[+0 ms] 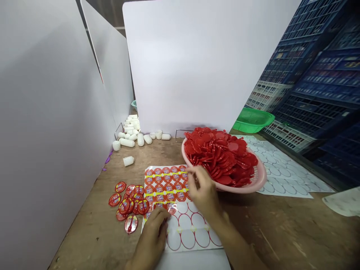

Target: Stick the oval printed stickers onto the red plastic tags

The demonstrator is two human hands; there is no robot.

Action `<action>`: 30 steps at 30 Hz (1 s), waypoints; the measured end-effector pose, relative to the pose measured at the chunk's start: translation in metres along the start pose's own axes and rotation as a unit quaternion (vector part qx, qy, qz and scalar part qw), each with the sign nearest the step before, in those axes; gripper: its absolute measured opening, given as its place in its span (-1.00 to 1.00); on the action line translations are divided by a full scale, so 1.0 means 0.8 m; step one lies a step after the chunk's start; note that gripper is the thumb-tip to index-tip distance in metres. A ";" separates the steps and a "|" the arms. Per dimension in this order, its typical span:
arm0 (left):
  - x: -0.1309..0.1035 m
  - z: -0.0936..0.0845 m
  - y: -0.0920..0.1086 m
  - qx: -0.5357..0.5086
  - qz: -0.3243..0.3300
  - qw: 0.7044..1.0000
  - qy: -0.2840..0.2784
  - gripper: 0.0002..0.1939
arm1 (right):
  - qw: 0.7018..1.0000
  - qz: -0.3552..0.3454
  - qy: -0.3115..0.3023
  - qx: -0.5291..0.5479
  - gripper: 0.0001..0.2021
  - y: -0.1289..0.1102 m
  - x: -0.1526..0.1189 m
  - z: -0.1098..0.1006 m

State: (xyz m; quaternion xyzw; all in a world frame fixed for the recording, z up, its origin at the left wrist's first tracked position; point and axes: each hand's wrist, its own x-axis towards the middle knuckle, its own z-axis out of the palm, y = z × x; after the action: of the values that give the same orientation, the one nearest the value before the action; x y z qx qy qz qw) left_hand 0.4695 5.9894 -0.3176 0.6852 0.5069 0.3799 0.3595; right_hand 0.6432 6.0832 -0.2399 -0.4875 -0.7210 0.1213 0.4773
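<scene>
A sticker sheet (194,234) lies flat on the wooden table in front of me. Its far rows carry round red labels with yellow bands; the near right part shows bare white circles with red outlines. My left hand (152,234) rests on the sheet's near left part with curled fingers, and whatever is in them is hidden. A shiny label (172,208) sits at its fingertips. Over the sheet's right side, my right hand (204,191) has bent fingers drawn together near the basket rim; I cannot make out anything held. Left of the sheet lie several labelled red discs (131,224), some overlapping.
A pink basket (261,178) heaped with red plastic discs (222,153) stands beyond my right hand. White bottles (127,142) lie at the back left. White panels (197,63) wall the table. Used sheets (284,176), a green basin (253,120) and stacked blue crates (317,93) are at right.
</scene>
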 end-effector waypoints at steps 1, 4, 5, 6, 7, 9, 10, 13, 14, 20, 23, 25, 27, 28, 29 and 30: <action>0.001 0.003 0.001 -0.001 -0.002 1.000 -0.004 -0.70 | 0.997 0.004 0.025 -0.068 -0.79 0.006 0.026 -0.006; 0.007 0.006 0.003 -0.009 0.003 0.999 -0.037 -0.61 | 0.969 0.043 -0.075 -0.230 -0.84 0.022 0.090 -0.014; 0.009 0.007 0.004 -0.013 0.006 0.999 -0.046 -0.59 | 0.958 0.051 -0.113 -0.259 -0.86 0.025 0.102 -0.014; 0.011 0.008 0.005 -0.016 0.004 0.998 -0.053 -0.58 | 0.949 0.056 -0.139 -0.277 -0.86 0.027 0.109 -0.012; 0.011 0.010 0.005 -0.020 -0.002 0.998 -0.055 -0.58 | 0.945 0.055 -0.149 -0.287 -0.85 0.028 0.111 -0.010; 0.012 0.013 0.004 -0.037 -0.027 0.998 -0.044 -0.61 | 0.945 0.046 -0.134 -0.294 -0.84 0.030 0.105 -0.007; 0.012 0.015 0.002 -0.052 -0.042 0.997 -0.034 -0.62 | 0.947 0.042 -0.124 -0.293 -0.84 0.032 0.100 -0.007; 0.013 0.018 -0.007 -0.121 -0.084 0.989 0.004 -0.70 | 0.967 0.031 -0.075 -0.243 -0.87 0.044 0.084 -0.015; 0.013 0.019 -0.011 -0.147 -0.099 0.984 0.015 -0.74 | 0.977 0.027 -0.042 -0.207 -0.87 0.048 0.081 -0.020; 0.017 0.014 -0.015 -0.304 -0.158 0.938 0.049 -0.74 | 0.942 0.179 0.180 0.219 -0.78 0.026 0.053 -0.050; 0.016 0.011 -0.009 -0.350 -0.152 0.922 0.067 -0.69 | 0.881 0.290 -0.004 0.374 -0.67 0.000 0.016 -0.039; 0.016 0.011 -0.006 -0.387 -0.147 0.907 0.078 -0.67 | 0.857 0.326 -0.109 0.383 -0.64 -0.010 -0.011 -0.019; 0.016 0.010 -0.003 -0.432 -0.151 0.884 0.095 -0.65 | 0.840 0.350 -0.188 0.370 -0.63 -0.011 -0.034 0.003; 0.016 0.010 -0.002 -0.447 -0.157 0.874 0.106 -0.64 | 0.831 0.360 -0.220 0.362 -0.63 -0.009 -0.043 0.014; 0.017 0.009 -0.001 -0.451 -0.166 0.869 0.116 -0.63 | 0.824 0.366 -0.252 0.352 -0.64 -0.006 -0.049 0.023; 0.017 0.009 0.000 -0.445 -0.176 0.870 0.123 -0.63 | 0.817 0.365 -0.288 0.340 -0.66 -0.002 -0.054 0.031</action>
State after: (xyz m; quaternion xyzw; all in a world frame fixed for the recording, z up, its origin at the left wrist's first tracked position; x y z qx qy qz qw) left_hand 0.4785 6.0020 -0.3187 0.2999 0.4369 0.5763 0.6221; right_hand 0.6249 6.0542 -0.2760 -0.4646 -0.5074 0.6590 0.3040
